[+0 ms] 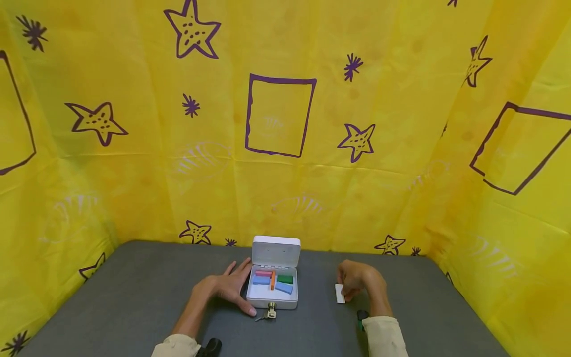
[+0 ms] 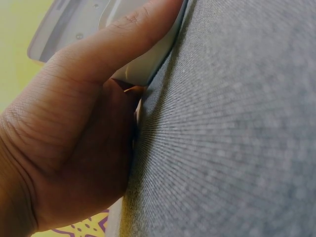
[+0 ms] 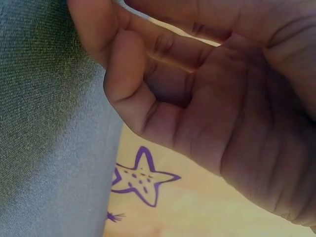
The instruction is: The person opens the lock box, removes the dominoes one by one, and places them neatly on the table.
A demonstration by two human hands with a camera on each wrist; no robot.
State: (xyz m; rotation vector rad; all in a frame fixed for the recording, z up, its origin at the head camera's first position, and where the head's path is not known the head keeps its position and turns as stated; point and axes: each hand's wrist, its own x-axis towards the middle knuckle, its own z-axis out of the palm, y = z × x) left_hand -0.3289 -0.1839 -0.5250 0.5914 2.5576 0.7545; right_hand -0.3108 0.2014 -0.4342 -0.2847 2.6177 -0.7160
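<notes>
A white metal box [image 1: 285, 304] stands on the table with its lid [image 1: 276, 251] raised. Inside lie a pink block [image 1: 263, 273], an orange block [image 1: 272, 280], a green block [image 1: 285, 279] and two blue blocks, one light blue block [image 1: 283, 287] lying slanted. My left hand [image 1: 228, 287] rests against the box's left side, fingers spread and thumb along the front corner; the left wrist view shows this thumb [image 2: 118, 47] touching the box. To the right of the box, my right hand [image 1: 361, 278] pinches a white block [image 1: 339, 293] at the table. Curled fingers [image 3: 126, 66] fill the right wrist view, where the block is hidden.
A lock with a key [image 1: 271, 311] sits at the front of the box. The grey table [image 1: 156, 277] reaches back to a yellow curtain [image 1: 285, 198] with purple starfish and squares, which also encloses both sides.
</notes>
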